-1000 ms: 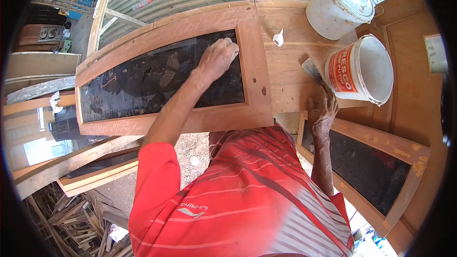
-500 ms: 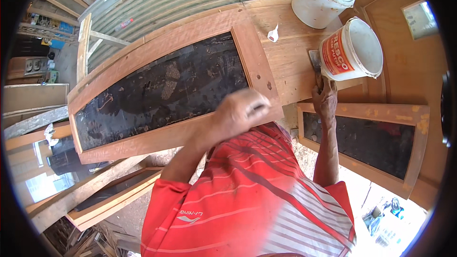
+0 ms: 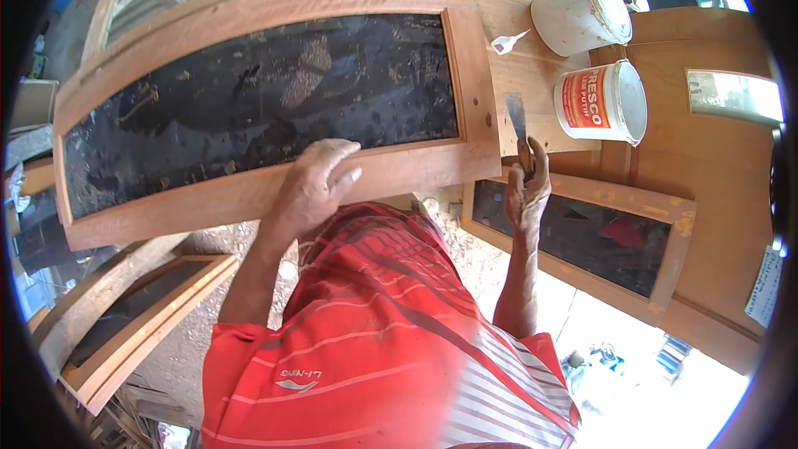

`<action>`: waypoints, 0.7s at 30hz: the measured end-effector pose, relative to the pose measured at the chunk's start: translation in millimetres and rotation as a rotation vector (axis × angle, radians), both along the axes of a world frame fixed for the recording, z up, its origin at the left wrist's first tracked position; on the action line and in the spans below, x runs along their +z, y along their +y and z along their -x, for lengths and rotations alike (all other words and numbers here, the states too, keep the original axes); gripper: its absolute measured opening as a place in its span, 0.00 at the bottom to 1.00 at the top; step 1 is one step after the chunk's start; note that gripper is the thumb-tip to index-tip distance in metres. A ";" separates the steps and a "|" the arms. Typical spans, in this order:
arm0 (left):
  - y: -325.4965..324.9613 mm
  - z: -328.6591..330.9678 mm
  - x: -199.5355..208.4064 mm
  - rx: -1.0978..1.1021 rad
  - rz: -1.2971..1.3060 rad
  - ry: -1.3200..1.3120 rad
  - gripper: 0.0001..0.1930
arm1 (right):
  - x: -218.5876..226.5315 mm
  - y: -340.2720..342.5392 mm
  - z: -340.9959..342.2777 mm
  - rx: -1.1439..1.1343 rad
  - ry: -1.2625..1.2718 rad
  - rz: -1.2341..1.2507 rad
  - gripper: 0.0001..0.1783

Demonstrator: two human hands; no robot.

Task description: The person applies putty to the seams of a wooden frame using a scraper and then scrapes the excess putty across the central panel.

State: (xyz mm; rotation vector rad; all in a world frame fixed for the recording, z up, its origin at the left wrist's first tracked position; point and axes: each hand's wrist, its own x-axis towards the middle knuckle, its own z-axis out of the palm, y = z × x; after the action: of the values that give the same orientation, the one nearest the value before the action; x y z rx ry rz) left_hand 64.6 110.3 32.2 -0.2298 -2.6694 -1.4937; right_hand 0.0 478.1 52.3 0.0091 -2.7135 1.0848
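Observation:
A wooden framed panel [image 3: 274, 83] with a dark, smudged inset lies flat in front of me. My left hand [image 3: 309, 187] rests on its near frame rail, thumb and forefinger apart, with nothing seen in it. To the right, just past the panel's corner, my right hand [image 3: 528, 187] is closed round the handle of a putty knife [image 3: 516, 115]. The knife's grey blade points away from me, over the wooden bench top [image 3: 532, 87]. A white bucket with a red label [image 3: 586, 106] stands close to the right of the blade.
Behind the labelled bucket is another white bucket [image 3: 573, 17] with a lid. A small white spouted piece [image 3: 507, 41] lies near it. Another framed panel [image 3: 573, 241] leans below at the right, and a further one [image 3: 150, 316] lies lower left. A wooden door [image 3: 715, 191] stands at far right.
My left hand has moved left along the near rail from the panel's right corner. My right hand has drawn the putty knife away from the labelled bucket. The view has shifted.

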 end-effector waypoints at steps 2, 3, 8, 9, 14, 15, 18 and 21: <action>-5.5 -5.4 -12.8 0.008 -0.007 0.016 0.17 | 5.5 -14.2 -0.2 0.022 -0.050 0.009 0.26; -7.5 -5.4 -17.7 0.007 0.009 0.044 0.16 | 9.1 -22.1 5.2 0.041 -0.060 -0.013 0.25; 2.7 -5.6 -23.3 0.048 0.079 0.117 0.13 | 30.1 -50.7 41.5 0.167 -0.042 -0.188 0.20; 3.9 -6.0 -23.0 0.057 0.081 0.134 0.13 | 32.1 -50.4 43.6 0.245 0.025 -0.294 0.18; 10.9 -14.2 -26.1 0.145 0.136 0.139 0.12 | 104.8 -26.3 11.8 0.392 -0.507 -0.566 0.18; 12.0 -14.8 -29.0 0.172 0.128 0.150 0.12 | 113.5 -12.4 3.4 0.444 -0.552 -0.581 0.18; 19.3 -12.7 -29.6 0.239 0.130 0.154 0.12 | 114.0 35.9 -18.7 0.491 -0.554 -0.375 0.18; 41.6 -8.4 -28.7 0.306 0.169 0.129 0.13 | 105.9 74.4 -35.3 0.307 -0.529 -0.221 0.19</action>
State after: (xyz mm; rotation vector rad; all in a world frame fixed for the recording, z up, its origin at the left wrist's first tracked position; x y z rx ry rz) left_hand 73.0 151.9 3.5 0.0693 -2.5843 -1.1275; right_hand 35.3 552.4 158.2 0.2085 -3.3893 0.9587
